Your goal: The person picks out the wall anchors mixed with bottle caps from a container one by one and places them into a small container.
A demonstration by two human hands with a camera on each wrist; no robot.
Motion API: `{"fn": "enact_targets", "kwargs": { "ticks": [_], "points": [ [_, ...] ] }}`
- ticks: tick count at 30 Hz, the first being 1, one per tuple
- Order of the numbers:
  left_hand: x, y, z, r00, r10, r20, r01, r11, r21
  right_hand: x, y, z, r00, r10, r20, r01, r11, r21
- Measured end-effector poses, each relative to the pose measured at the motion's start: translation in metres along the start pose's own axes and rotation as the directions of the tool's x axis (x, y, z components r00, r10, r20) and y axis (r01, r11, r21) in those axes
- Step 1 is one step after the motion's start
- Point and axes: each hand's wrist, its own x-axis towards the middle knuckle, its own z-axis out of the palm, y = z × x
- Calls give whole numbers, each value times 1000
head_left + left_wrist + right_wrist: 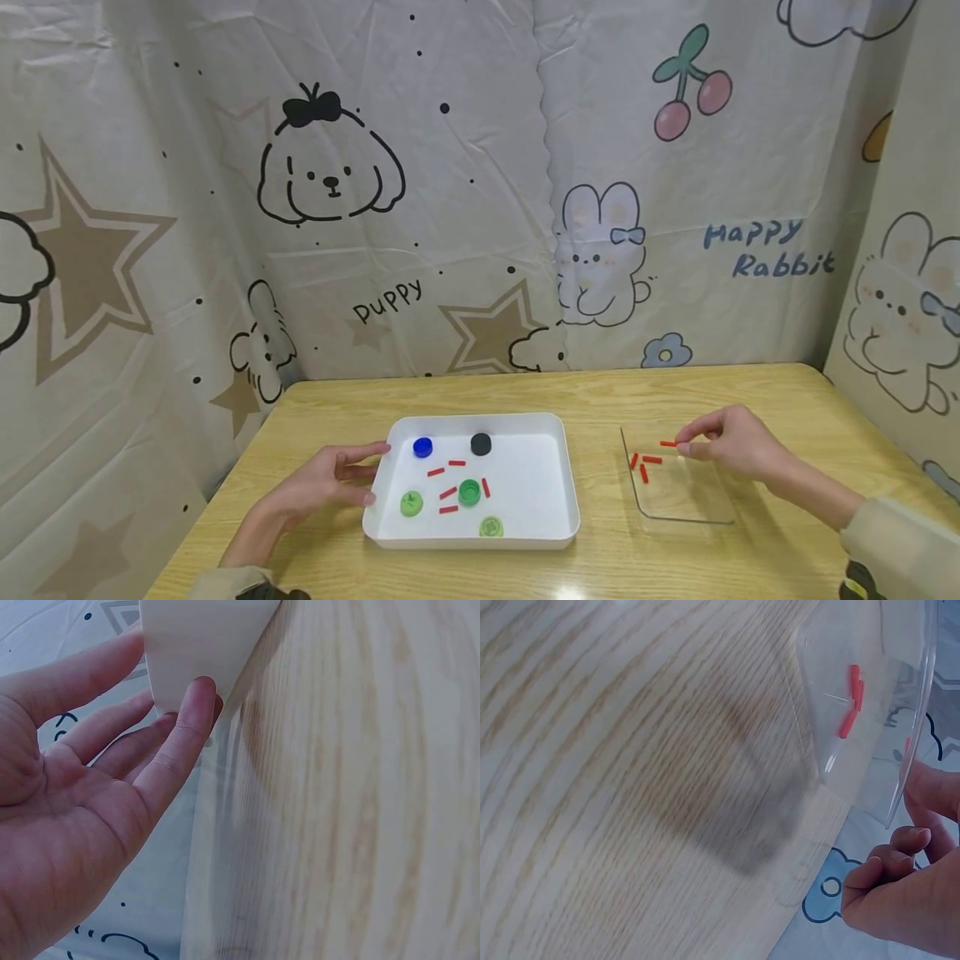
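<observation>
My right hand point(731, 443) pinches a small red stick point(667, 443) between thumb and fingertips, over the clear plastic box point(686, 522). Inside that box lie three more red sticks point(855, 679). At the white tray point(525, 543), my left hand point(322, 482) touches the left wall with extended fingers point(196, 705). The tray holds a blue cap point(423, 447), a black cap point(481, 444), a green cap point(469, 492), two light green caps point(411, 503) and several red sticks point(448, 509). One red stick leans close to the green cap.
Tray and clear box stand side by side on a wood-grain table point(600, 400), with a strip of tabletop between them. A printed curtain point(465, 208) hangs behind the table and along both sides. The box's transparent walls are hard to make out.
</observation>
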Motion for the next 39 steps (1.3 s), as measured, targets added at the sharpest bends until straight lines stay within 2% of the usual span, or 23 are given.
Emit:
{"fn": "enact_targets", "kwargs": {
  "ticks": [8, 21, 28, 33, 39],
  "points": [
    [0, -1, -1, 1000, 1, -6, -1, 1000, -9, 1, -2, 1, 1000, -6, -2, 6, 1000, -14],
    [1, -1, -2, 998, 45, 33, -43, 998, -52, 3, 2, 2, 1000, -8, -26, 7, 999, -43],
    [1, -3, -3, 999, 27, 21, -26, 999, -36, 4, 2, 2, 999, -26, -41, 24, 998, -49],
    [0, -3, -3, 999, 33, 21, -33, 999, -41, 1, -9, 3, 998, -56, -39, 55, 998, -41],
    [1, -2, -2, 999, 29, 19, -29, 999, -39, -4, -37, 13, 990, -139, -7, 139, 990, -4]
  ]
}}
